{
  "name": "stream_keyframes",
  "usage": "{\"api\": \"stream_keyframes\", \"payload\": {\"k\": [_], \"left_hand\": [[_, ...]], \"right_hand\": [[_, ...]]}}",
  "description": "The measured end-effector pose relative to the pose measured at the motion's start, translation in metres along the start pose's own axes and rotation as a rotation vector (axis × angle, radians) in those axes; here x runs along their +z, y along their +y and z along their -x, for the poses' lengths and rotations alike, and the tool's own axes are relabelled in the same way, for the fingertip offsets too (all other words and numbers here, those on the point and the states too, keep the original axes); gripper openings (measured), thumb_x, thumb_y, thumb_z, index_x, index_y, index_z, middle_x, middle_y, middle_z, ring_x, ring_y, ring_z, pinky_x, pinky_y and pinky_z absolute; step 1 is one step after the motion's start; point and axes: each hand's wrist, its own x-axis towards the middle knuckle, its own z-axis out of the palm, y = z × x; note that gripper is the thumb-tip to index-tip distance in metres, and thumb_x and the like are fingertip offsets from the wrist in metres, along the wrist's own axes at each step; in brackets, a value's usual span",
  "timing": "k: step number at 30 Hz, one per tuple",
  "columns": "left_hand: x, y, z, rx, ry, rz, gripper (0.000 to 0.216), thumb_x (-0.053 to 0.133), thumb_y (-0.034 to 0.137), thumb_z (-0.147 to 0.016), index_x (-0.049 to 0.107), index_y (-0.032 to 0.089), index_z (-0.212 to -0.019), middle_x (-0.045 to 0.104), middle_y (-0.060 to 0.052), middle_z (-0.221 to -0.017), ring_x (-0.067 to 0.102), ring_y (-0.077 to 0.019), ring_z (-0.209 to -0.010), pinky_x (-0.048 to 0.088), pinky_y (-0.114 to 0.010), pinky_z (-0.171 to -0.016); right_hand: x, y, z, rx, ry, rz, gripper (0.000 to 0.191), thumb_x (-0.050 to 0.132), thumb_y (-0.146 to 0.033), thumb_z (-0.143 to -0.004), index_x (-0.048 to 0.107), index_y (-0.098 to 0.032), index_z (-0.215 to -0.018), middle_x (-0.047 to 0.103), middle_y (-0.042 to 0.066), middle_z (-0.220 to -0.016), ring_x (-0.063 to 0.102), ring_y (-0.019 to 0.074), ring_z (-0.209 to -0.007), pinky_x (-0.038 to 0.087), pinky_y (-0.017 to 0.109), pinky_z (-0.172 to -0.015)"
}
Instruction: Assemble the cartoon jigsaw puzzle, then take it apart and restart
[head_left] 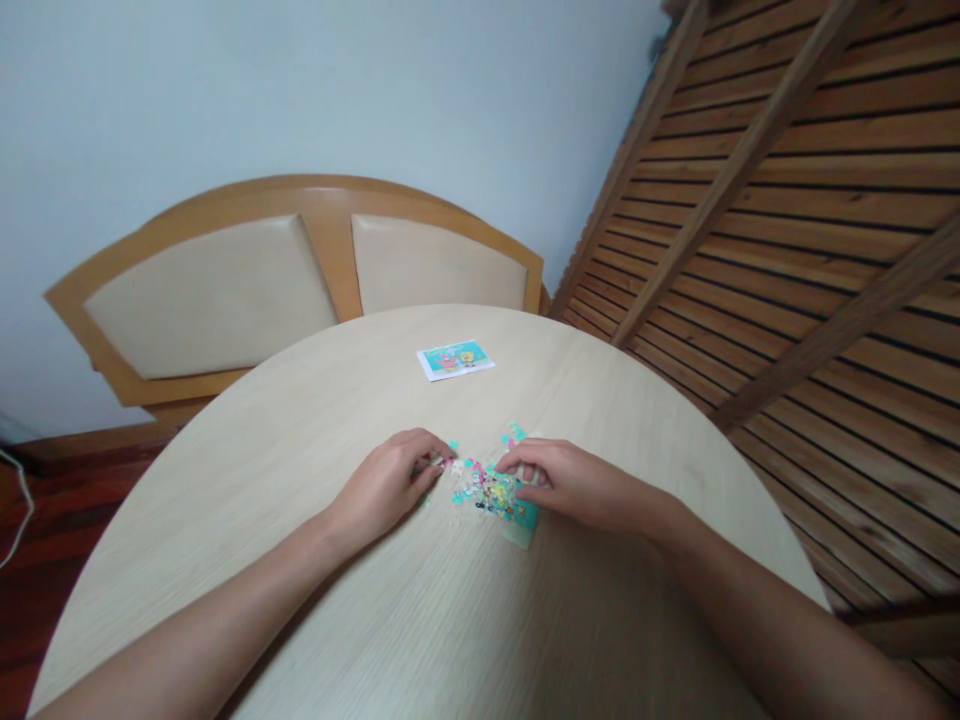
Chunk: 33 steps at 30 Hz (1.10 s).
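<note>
Small jigsaw puzzle pieces (487, 488) in turquoise, pink, yellow and white lie in a loose heap near the middle of the table. A green-turquoise sheet or tray (523, 531) shows partly from under the heap's lower right. At the heap's left edge is my left hand (390, 478), fingers bent and closed at a pink and white puzzle piece by the fingertips. From the right, my right hand (566, 480) reaches over the pieces with its fingers curled in. Whatever lies between those fingers is too small to make out.
Beyond the heap, a picture card (455, 359) with cartoon figures lies on the round pale wooden table (360, 620). A padded wooden bench back (217, 290) stands against the wall behind. Wooden slats (757, 250) rise along the right side.
</note>
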Motion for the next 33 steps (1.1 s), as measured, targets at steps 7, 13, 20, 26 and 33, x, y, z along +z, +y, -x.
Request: {"api": "stream_keyframes", "payload": {"k": [7, 13, 20, 26, 33], "left_hand": [[-0.002, 0.002, 0.001, -0.025, 0.009, -0.013, 0.018, 0.056, 0.026, -0.098, 0.068, 0.021, -0.11, 0.072, -0.007, -0.106, 0.067, -0.0213, -0.094, 0.055, -0.036, -0.083], [0.002, 0.001, 0.001, 0.008, -0.001, -0.001, 0.018, 0.054, 0.027, -0.099, 0.069, 0.022, -0.11, 0.072, -0.006, -0.104, 0.067, -0.0205, -0.094, 0.055, -0.034, -0.084], [0.009, 0.009, 0.005, 0.277, -0.124, -0.04, 0.035, 0.057, 0.03, -0.101, 0.06, 0.026, -0.135, 0.061, -0.009, -0.14, 0.055, -0.0259, -0.129, 0.045, -0.048, -0.11], [0.012, 0.014, 0.008, 0.335, -0.185, -0.184, 0.038, 0.056, 0.033, -0.101, 0.057, 0.029, -0.139, 0.06, -0.007, -0.142, 0.054, -0.0284, -0.131, 0.043, -0.05, -0.111], [0.009, 0.008, 0.006, 0.234, -0.12, -0.287, 0.037, 0.056, 0.035, -0.1, 0.06, 0.023, -0.135, 0.06, -0.011, -0.139, 0.054, -0.0306, -0.128, 0.045, -0.051, -0.108]], "right_hand": [[0.0, 0.007, -0.001, 0.053, 0.048, -0.111, 0.029, 0.06, -0.013, -0.085, 0.072, -0.019, -0.111, 0.075, 0.005, -0.099, 0.069, 0.0188, -0.089, 0.052, 0.029, -0.08], [0.0, 0.016, -0.004, 0.112, 0.178, -0.226, 0.028, 0.059, -0.018, -0.087, 0.071, -0.018, -0.112, 0.075, 0.007, -0.105, 0.069, 0.0196, -0.091, 0.054, 0.031, -0.079], [0.002, 0.017, -0.007, 0.112, 0.27, -0.369, 0.027, 0.059, -0.015, -0.087, 0.07, -0.018, -0.111, 0.074, 0.009, -0.115, 0.069, 0.0219, -0.109, 0.055, 0.037, -0.093], [0.002, 0.021, -0.007, 0.073, 0.272, -0.189, 0.033, 0.049, -0.009, -0.09, 0.07, -0.02, -0.113, 0.075, 0.008, -0.113, 0.069, 0.0213, -0.107, 0.053, 0.041, -0.097], [-0.004, 0.009, 0.0, -0.093, 0.009, 0.099, 0.032, 0.084, -0.035, -0.077, 0.075, -0.023, -0.106, 0.07, 0.008, -0.113, 0.059, 0.0281, -0.117, 0.044, 0.043, -0.105]]}}
